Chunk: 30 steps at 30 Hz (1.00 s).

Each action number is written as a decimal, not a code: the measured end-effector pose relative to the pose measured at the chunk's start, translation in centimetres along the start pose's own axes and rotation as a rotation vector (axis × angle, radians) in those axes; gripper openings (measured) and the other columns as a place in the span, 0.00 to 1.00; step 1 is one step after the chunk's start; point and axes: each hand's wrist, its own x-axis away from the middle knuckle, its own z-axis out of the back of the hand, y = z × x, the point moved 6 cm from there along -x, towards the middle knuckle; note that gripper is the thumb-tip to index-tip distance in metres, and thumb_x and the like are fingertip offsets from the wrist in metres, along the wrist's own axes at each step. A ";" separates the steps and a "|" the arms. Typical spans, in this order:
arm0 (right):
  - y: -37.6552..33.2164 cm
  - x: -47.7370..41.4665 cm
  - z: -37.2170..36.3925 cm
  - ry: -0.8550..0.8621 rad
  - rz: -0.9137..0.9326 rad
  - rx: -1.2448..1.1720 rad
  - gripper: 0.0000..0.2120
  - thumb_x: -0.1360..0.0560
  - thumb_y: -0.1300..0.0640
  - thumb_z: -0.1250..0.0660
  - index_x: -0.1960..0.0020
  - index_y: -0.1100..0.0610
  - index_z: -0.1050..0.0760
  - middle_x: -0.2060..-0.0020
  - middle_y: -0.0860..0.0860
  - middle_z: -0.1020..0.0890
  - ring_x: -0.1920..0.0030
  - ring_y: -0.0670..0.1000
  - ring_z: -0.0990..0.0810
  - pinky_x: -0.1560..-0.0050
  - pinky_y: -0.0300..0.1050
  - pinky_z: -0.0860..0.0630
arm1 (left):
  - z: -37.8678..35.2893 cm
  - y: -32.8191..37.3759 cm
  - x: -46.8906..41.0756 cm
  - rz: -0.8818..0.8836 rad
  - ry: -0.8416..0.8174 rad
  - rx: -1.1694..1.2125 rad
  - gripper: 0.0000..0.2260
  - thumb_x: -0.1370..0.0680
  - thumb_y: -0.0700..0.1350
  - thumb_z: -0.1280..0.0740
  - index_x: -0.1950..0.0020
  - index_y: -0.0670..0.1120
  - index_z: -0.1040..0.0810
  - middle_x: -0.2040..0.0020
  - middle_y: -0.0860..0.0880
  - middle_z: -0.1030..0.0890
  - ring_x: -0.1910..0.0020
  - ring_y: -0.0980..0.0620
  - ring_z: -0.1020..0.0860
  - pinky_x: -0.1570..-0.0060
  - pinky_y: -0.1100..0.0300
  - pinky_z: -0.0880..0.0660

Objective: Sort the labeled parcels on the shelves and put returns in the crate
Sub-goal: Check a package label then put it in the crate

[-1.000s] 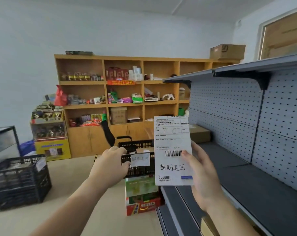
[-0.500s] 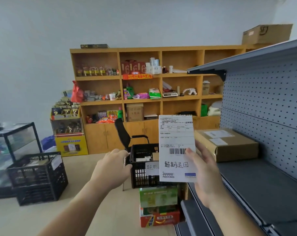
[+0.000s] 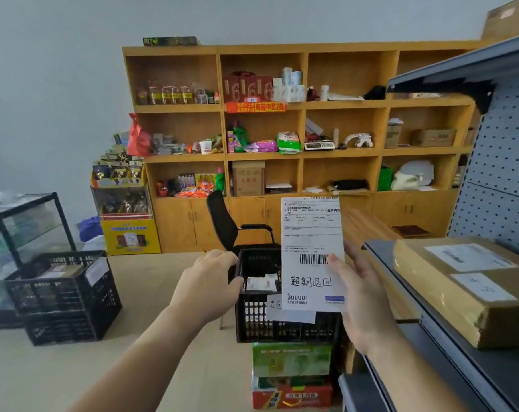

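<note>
Head view: right hand (image 3: pixel 362 295) grips white labelled parcel (image 3: pixel 312 254) upright, above black crate (image 3: pixel 285 295). Left hand (image 3: pixel 206 285) loosely curled, empty, at crate's left rim. Brown parcel (image 3: pixel 472 289) lies on grey shelf (image 3: pixel 448 346), front edge.

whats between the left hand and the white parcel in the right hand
In the head view, only the black crate's open top and rim lie between the left hand and the white parcel held by the right hand.
</note>
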 end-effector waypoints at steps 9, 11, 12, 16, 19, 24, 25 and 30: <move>7.1 -13.1 -1.6 0.101 -0.059 0.050 0.18 0.19 0.56 0.32 0.31 0.43 0.24 0.42 0.53 0.14 0.42 0.58 0.14 0.44 0.66 0.19 | -6.6 -4.7 -15.2 -0.052 -0.101 0.009 0.19 0.19 0.56 0.36 0.29 0.55 0.27 0.33 0.55 0.25 0.37 0.51 0.25 0.40 0.51 0.23; 8.9 -15.6 -1.3 0.121 -0.086 0.053 0.19 0.19 0.56 0.32 0.29 0.45 0.26 0.42 0.53 0.14 0.42 0.58 0.15 0.43 0.66 0.19 | -8.6 -5.1 -17.3 -0.064 -0.154 0.008 0.20 0.19 0.55 0.36 0.27 0.54 0.28 0.32 0.53 0.26 0.36 0.49 0.25 0.40 0.51 0.24; 9.7 -16.9 -1.1 0.131 -0.098 0.051 0.19 0.19 0.56 0.32 0.29 0.45 0.26 0.42 0.53 0.14 0.42 0.58 0.15 0.43 0.66 0.19 | -9.5 -5.4 -18.4 -0.063 -0.172 0.017 0.20 0.19 0.55 0.36 0.27 0.54 0.28 0.31 0.53 0.26 0.35 0.49 0.25 0.39 0.51 0.24; 13.3 -22.2 0.2 0.166 -0.155 0.065 0.18 0.19 0.57 0.32 0.30 0.46 0.25 0.43 0.53 0.14 0.42 0.58 0.15 0.43 0.65 0.19 | -13.6 -6.9 -23.1 -0.051 -0.211 0.029 0.21 0.19 0.55 0.35 0.27 0.54 0.28 0.30 0.54 0.26 0.33 0.51 0.26 0.38 0.53 0.24; 16.3 -26.4 1.7 0.183 -0.212 0.064 0.17 0.19 0.57 0.32 0.32 0.46 0.25 0.43 0.53 0.13 0.42 0.59 0.15 0.41 0.67 0.20 | -16.8 -8.1 -26.5 -0.022 -0.228 0.018 0.20 0.19 0.56 0.35 0.27 0.54 0.28 0.31 0.54 0.26 0.34 0.51 0.26 0.38 0.52 0.25; 20.8 -33.8 3.5 0.178 -0.306 0.080 0.17 0.19 0.58 0.32 0.32 0.45 0.25 0.44 0.50 0.13 0.45 0.55 0.13 0.44 0.66 0.18 | -22.2 -9.8 -32.4 0.056 -0.285 0.016 0.19 0.19 0.55 0.37 0.29 0.54 0.27 0.34 0.54 0.25 0.37 0.52 0.25 0.40 0.54 0.26; 21.8 -35.1 3.8 0.173 -0.331 0.095 0.17 0.19 0.58 0.32 0.32 0.45 0.25 0.45 0.50 0.13 0.45 0.54 0.13 0.43 0.66 0.19 | -23.3 -10.2 -33.4 0.072 -0.301 0.018 0.18 0.19 0.55 0.37 0.29 0.54 0.27 0.34 0.54 0.24 0.38 0.51 0.25 0.40 0.54 0.26; 27.7 -40.2 4.5 0.140 -0.465 0.142 0.16 0.19 0.57 0.32 0.33 0.45 0.25 0.46 0.50 0.13 0.46 0.54 0.13 0.45 0.62 0.18 | -28.8 -12.5 -36.2 0.170 -0.399 0.052 0.16 0.19 0.54 0.36 0.32 0.54 0.26 0.36 0.54 0.23 0.38 0.51 0.25 0.38 0.52 0.25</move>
